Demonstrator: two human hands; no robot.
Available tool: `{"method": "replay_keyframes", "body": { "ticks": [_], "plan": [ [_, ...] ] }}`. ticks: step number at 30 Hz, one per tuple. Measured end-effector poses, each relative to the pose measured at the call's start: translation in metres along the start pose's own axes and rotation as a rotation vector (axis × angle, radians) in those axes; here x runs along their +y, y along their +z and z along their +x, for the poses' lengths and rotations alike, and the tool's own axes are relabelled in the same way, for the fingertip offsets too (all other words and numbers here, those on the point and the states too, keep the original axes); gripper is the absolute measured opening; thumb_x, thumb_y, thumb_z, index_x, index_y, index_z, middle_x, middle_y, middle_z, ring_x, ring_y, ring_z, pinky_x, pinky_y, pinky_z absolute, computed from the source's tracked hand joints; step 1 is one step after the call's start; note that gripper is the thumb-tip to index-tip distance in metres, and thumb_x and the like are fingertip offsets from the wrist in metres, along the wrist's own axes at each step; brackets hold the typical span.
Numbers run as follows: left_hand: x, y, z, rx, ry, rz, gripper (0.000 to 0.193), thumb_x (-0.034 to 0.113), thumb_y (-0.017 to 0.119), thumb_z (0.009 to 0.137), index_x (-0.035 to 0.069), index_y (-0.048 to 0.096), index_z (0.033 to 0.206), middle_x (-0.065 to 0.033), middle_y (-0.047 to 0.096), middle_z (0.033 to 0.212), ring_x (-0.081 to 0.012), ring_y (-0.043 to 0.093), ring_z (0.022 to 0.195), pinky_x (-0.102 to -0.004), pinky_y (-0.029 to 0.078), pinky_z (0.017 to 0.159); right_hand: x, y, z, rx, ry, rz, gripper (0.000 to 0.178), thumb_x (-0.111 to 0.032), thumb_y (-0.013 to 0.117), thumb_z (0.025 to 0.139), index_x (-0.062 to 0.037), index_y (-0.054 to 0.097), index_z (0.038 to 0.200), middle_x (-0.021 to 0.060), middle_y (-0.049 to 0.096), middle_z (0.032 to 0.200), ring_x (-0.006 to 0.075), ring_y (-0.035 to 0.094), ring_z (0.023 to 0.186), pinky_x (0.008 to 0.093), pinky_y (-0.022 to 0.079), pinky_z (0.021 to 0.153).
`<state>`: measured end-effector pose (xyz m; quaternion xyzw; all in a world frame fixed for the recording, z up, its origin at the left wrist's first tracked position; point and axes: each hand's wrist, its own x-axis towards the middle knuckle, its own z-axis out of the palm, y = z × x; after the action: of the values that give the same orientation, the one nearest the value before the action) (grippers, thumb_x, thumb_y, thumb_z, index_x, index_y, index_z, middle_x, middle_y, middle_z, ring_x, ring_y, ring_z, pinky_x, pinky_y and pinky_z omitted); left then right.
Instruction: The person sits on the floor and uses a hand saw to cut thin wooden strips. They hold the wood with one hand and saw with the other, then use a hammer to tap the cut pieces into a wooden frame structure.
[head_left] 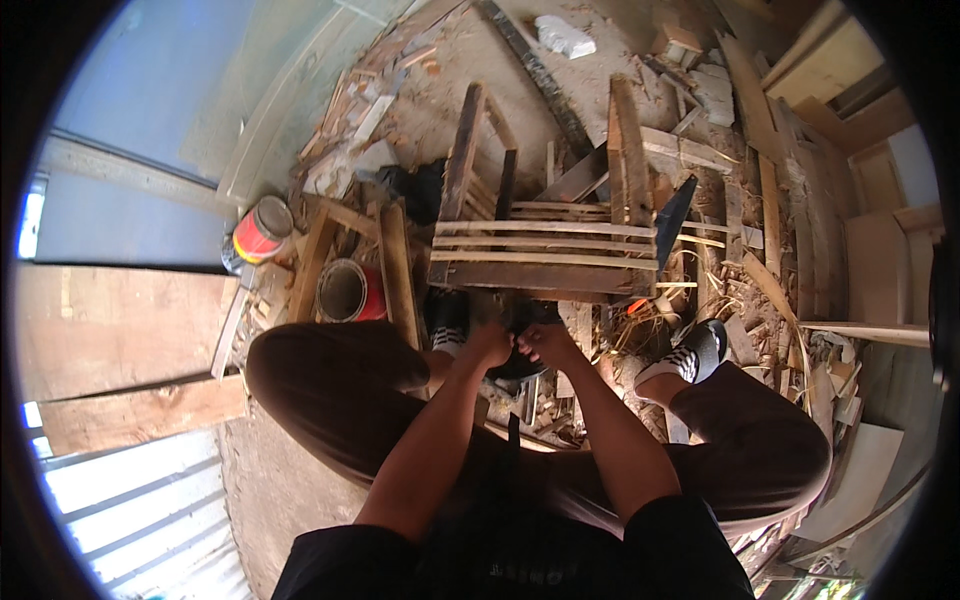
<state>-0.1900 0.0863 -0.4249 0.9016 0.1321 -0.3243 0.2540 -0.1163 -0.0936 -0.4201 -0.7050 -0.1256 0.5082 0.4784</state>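
My left hand and my right hand are close together between my knees, just on my side of a wooden frame. Both have curled fingers, and whatever they pinch is too small and dark to make out. Under them is a black object, mostly hidden by the hands. The wooden frame has dark legs pointing away from me and several pale slats across its near side. A dark, flat, pointed piece leans at its right end.
Two red cans stand at the left, one beside the wall and one between wooden boards. Wood offcuts and shavings cover the floor around my feet. A long dark beam lies beyond the frame. Wooden panels stand at the right.
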Motion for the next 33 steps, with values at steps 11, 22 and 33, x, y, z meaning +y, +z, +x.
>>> {"method": "replay_keyframes", "body": {
  "ticks": [11,22,33],
  "plan": [
    [0.130,-0.237,-0.155,-0.409,0.423,-0.095,0.028,0.029,0.057,0.106,0.004,0.068,0.108,-0.0115,0.076,0.092,-0.0281,0.077,0.086,-0.0407,0.058,0.078,-0.219,-0.086,-0.192,-0.268,-0.310,-0.366,0.011,-0.009,0.075,0.094,-0.0021,0.067,0.094,0.0106,0.074,0.086,0.0188,0.073,0.080,0.0355,0.059,0.071],
    [0.206,-0.265,-0.069,0.641,0.729,-0.265,0.007,0.012,0.070,0.094,0.005,0.072,0.097,-0.0155,0.074,0.083,-0.0328,0.073,0.076,-0.0437,0.059,0.073,-0.248,-0.167,-0.234,0.795,-0.455,0.072,0.013,0.001,0.075,0.093,0.0040,0.074,0.105,0.0073,0.076,0.085,0.0081,0.068,0.074,0.0225,0.052,0.064],
    [0.218,-0.224,-0.013,0.717,0.751,-0.423,0.010,0.007,0.076,0.088,0.006,0.078,0.098,-0.0126,0.076,0.100,-0.0340,0.070,0.099,-0.0443,0.054,0.089,-0.233,-0.160,-0.152,0.841,-0.538,-0.170,0.017,0.003,0.073,0.094,0.0008,0.078,0.110,0.0112,0.075,0.107,0.0140,0.072,0.090,0.0249,0.058,0.079]
  ]
}}
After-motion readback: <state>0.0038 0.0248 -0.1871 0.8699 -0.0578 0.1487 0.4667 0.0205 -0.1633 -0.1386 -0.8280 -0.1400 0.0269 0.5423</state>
